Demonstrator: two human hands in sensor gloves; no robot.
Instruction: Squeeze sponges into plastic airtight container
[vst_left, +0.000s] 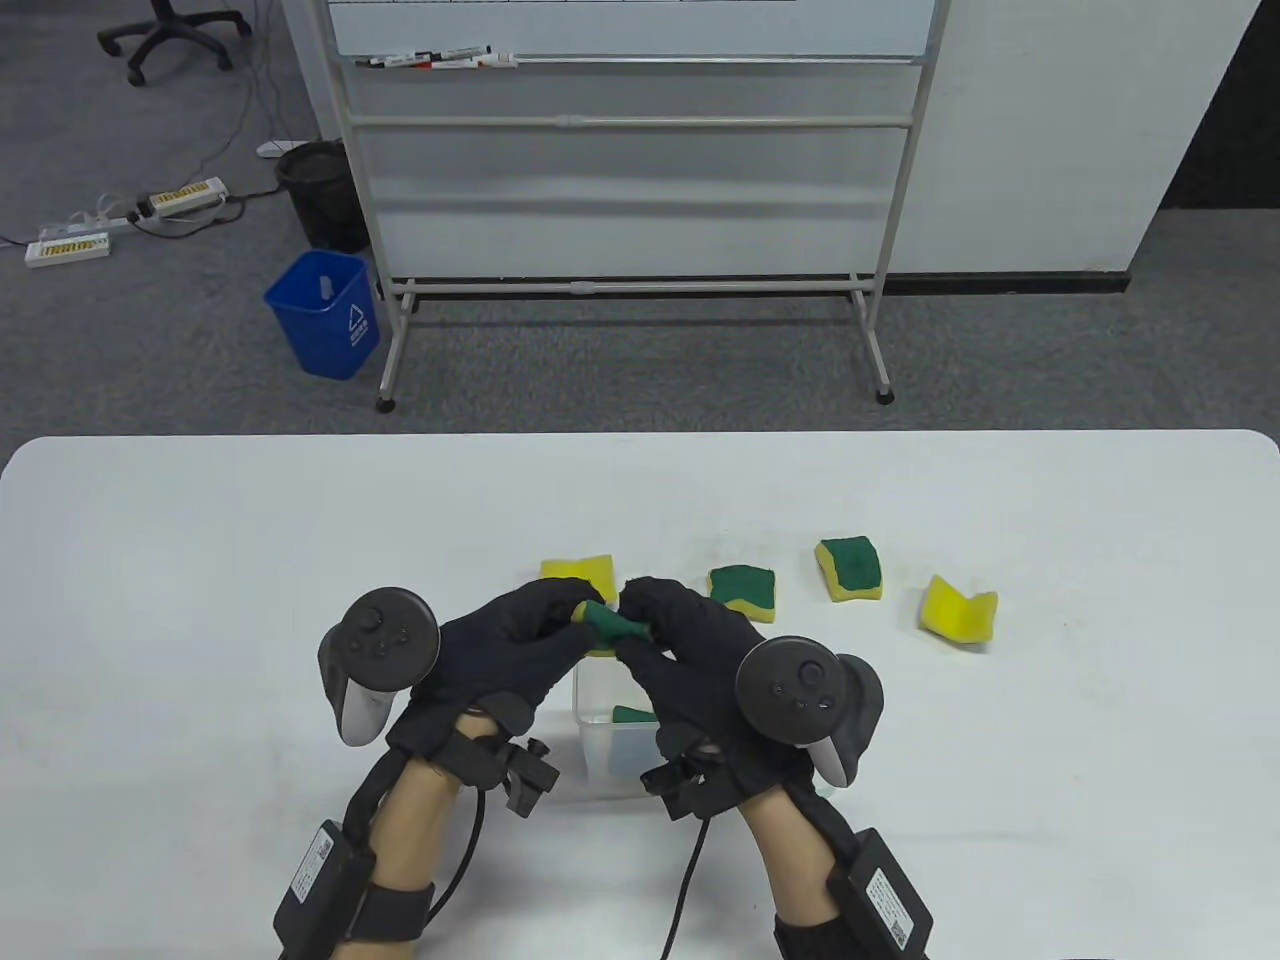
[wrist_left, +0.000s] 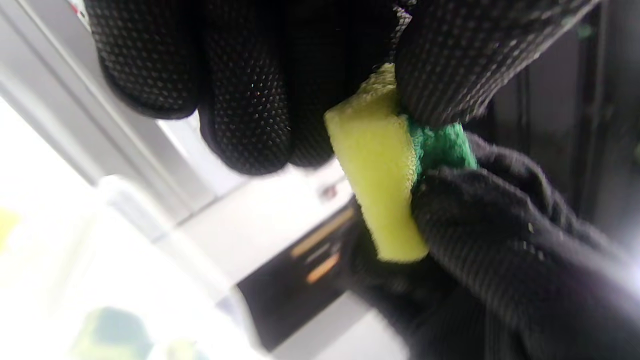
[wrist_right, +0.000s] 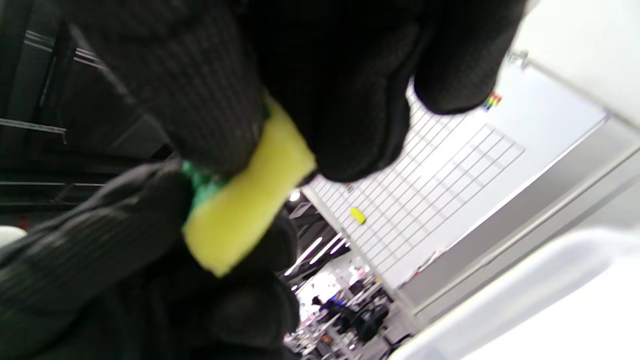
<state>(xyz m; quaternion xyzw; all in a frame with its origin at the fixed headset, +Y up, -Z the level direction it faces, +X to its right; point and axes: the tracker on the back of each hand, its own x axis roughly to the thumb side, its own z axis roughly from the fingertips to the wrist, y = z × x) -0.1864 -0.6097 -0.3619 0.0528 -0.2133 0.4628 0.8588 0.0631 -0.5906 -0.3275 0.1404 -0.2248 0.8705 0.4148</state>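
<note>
Both hands grip one yellow-and-green sponge (vst_left: 612, 625) between them and squeeze it, held above the clear plastic container (vst_left: 592, 738). My left hand (vst_left: 520, 640) pinches its left end, my right hand (vst_left: 668, 632) its right end. The squeezed sponge shows close up in the left wrist view (wrist_left: 381, 170) and in the right wrist view (wrist_right: 245, 200). A sponge (vst_left: 630, 714) lies inside the container, green side showing. The hands hide most of the container.
Loose sponges lie on the white table (vst_left: 200, 600): one yellow (vst_left: 582, 572) just behind the hands, two green-topped (vst_left: 744, 590) (vst_left: 850, 568) to the right, and a bent yellow one (vst_left: 958, 608) at far right. A whiteboard stand (vst_left: 630, 290) is beyond the table.
</note>
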